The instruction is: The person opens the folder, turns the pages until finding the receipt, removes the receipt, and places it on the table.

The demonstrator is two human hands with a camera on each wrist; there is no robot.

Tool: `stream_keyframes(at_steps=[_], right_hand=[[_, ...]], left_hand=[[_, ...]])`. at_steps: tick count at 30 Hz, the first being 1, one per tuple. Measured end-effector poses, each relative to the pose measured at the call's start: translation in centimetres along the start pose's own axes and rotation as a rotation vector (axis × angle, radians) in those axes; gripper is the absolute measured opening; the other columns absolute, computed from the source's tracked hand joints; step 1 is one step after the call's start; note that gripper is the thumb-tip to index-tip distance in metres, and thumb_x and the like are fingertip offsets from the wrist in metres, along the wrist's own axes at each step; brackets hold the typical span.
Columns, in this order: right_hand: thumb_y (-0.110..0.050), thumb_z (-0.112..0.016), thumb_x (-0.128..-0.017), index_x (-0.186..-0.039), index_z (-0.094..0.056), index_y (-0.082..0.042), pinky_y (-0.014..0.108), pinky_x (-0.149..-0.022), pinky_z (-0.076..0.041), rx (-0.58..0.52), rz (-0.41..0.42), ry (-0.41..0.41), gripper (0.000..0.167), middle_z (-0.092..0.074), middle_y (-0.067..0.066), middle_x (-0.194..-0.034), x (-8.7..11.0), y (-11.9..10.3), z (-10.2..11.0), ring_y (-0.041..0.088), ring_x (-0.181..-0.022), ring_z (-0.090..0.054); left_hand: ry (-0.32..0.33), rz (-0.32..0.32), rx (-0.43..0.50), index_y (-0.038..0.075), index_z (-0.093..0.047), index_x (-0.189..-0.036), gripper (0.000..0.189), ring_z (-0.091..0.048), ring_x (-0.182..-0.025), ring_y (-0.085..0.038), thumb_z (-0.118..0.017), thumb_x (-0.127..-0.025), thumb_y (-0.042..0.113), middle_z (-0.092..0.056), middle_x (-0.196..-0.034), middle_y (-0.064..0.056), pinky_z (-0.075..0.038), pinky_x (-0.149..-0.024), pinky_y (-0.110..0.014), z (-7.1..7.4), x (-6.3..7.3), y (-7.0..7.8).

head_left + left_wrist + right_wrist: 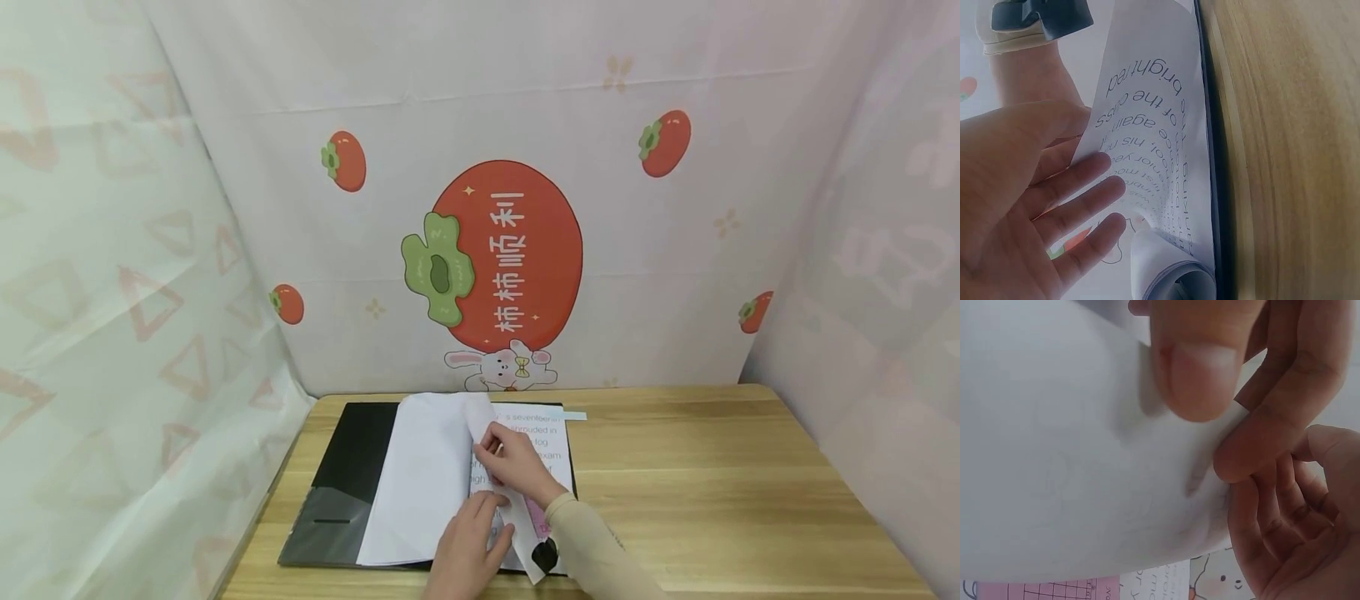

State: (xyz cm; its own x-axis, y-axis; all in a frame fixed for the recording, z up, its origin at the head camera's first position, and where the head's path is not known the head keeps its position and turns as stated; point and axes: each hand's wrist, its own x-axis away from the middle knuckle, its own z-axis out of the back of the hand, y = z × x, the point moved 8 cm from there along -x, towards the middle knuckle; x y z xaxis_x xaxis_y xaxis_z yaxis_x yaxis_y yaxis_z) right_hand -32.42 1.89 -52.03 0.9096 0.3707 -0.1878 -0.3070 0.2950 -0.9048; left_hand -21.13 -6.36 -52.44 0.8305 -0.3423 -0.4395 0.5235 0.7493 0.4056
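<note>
A black folder (360, 450) lies open with white pages (423, 475) turned over its left part. On its right part a sheet of paper (522, 537) with large printed text is lifted and curled. My right hand (513, 458) pinches the sheet's edge between thumb and fingers, the thumb (1200, 381) on the blank side. My left hand (468, 533) is at the lower edge of the pages, its loosely extended fingers (1079, 219) beside the curled sheet (1141, 144). Beneath the sheet a printed page (551, 433) and a pink piece (1054, 590) with a grid show.
The folder sits near the back left of a wooden table (712, 492). A light blue tab (574, 415) sticks out at the folder's upper right. White cloth with persimmon prints (510, 250) hangs behind the table, and more cloth stands at both sides.
</note>
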Motion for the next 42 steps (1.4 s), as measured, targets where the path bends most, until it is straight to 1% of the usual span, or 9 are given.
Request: stream_keyframes(at_steps=[7,13,19,22,29,32,36,39,42], right_hand=[[-0.022,-0.068,-0.105,-0.093,-0.062,-0.014,0.022,-0.049,-0.049,0.056,0.037,0.03,0.016,-0.064,-0.004,-0.078,0.2,-0.4,0.1,0.005,-0.054,-0.054],[-0.035,-0.07,-0.104,-0.095,-0.062,-0.013,0.022,-0.051,-0.05,0.018,-0.007,0.025,0.025,-0.063,-0.002,-0.081,0.6,0.0,0.3,0.005,-0.057,-0.054],[-0.043,-0.067,-0.105,-0.094,-0.062,-0.013,0.022,-0.05,-0.049,0.022,-0.061,0.031,0.032,-0.061,-0.003,-0.081,1.2,1.4,0.4,0.006,-0.056,-0.054],[-0.042,-0.064,-0.106,-0.092,-0.062,-0.012,0.023,-0.047,-0.048,0.013,-0.067,0.042,0.033,-0.059,-0.002,-0.079,1.7,2.1,0.7,0.007,-0.053,-0.053],[-0.035,-0.063,-0.108,-0.092,-0.064,-0.012,0.021,-0.046,-0.046,-0.009,-0.106,0.09,0.028,-0.061,0.001,-0.08,2.1,4.0,2.3,0.007,-0.055,-0.052],[-0.032,-0.065,-0.107,-0.091,-0.065,-0.012,0.022,-0.046,-0.046,0.004,-0.112,0.122,0.025,-0.063,0.001,-0.08,2.3,4.7,3.0,0.009,-0.055,-0.053],[-0.028,-0.066,-0.106,-0.089,-0.066,-0.013,0.022,-0.051,-0.045,0.064,-0.123,0.18,0.023,-0.063,0.0,-0.081,2.6,5.8,4.2,0.009,-0.06,-0.052],[-0.024,-0.066,-0.105,-0.09,-0.066,-0.011,0.024,-0.056,-0.044,0.104,-0.157,0.234,0.02,-0.063,0.0,-0.085,3.1,6.7,5.1,0.011,-0.064,-0.051],[-0.022,-0.067,-0.104,-0.093,-0.067,-0.011,0.025,-0.06,-0.044,0.125,-0.218,0.271,0.015,-0.063,0.001,-0.089,3.6,7.7,6.0,0.013,-0.069,-0.051]], left_hand=[[-0.002,0.018,0.005,0.01,-0.069,-0.116,0.023,-0.064,-0.102,-0.014,-0.078,-0.095,0.015,-0.066,-0.115,0.003,-0.057,-0.079,-0.032,-0.1,0.1,-0.1],[-0.002,0.045,0.0,0.011,-0.068,-0.113,0.021,-0.064,-0.099,-0.013,-0.078,-0.094,0.014,-0.066,-0.113,0.004,-0.056,-0.074,-0.031,0.0,0.3,-0.2],[-0.022,0.074,-0.001,0.012,-0.068,-0.113,0.022,-0.064,-0.099,-0.015,-0.078,-0.093,0.014,-0.065,-0.113,0.004,-0.057,-0.076,-0.033,-0.1,0.7,-0.5],[-0.011,0.07,-0.007,0.011,-0.068,-0.114,0.024,-0.065,-0.099,-0.016,-0.079,-0.092,0.013,-0.065,-0.115,0.002,-0.057,-0.077,-0.034,0.0,0.8,-0.5],[0.047,0.083,-0.043,0.01,-0.067,-0.112,0.028,-0.062,-0.087,-0.013,-0.081,-0.088,0.009,-0.068,-0.113,-0.001,-0.053,-0.066,-0.03,0.8,0.8,-0.9],[0.061,0.105,-0.062,0.011,-0.067,-0.112,0.028,-0.064,-0.087,-0.015,-0.082,-0.088,0.009,-0.069,-0.112,-0.001,-0.053,-0.065,-0.032,1.1,0.8,-1.3],[0.08,0.151,-0.087,0.011,-0.069,-0.111,0.028,-0.068,-0.094,-0.02,-0.083,-0.087,0.012,-0.07,-0.113,-0.002,-0.052,-0.068,-0.036,1.7,0.8,-1.8],[0.076,0.196,-0.092,0.011,-0.07,-0.112,0.028,-0.07,-0.1,-0.023,-0.083,-0.088,0.014,-0.071,-0.115,-0.004,-0.053,-0.072,-0.039,1.8,0.8,-2.3],[0.056,0.242,-0.094,0.009,-0.071,-0.114,0.028,-0.07,-0.104,-0.025,-0.082,-0.089,0.016,-0.071,-0.117,-0.006,-0.054,-0.075,-0.041,1.8,1.0,-2.8]])
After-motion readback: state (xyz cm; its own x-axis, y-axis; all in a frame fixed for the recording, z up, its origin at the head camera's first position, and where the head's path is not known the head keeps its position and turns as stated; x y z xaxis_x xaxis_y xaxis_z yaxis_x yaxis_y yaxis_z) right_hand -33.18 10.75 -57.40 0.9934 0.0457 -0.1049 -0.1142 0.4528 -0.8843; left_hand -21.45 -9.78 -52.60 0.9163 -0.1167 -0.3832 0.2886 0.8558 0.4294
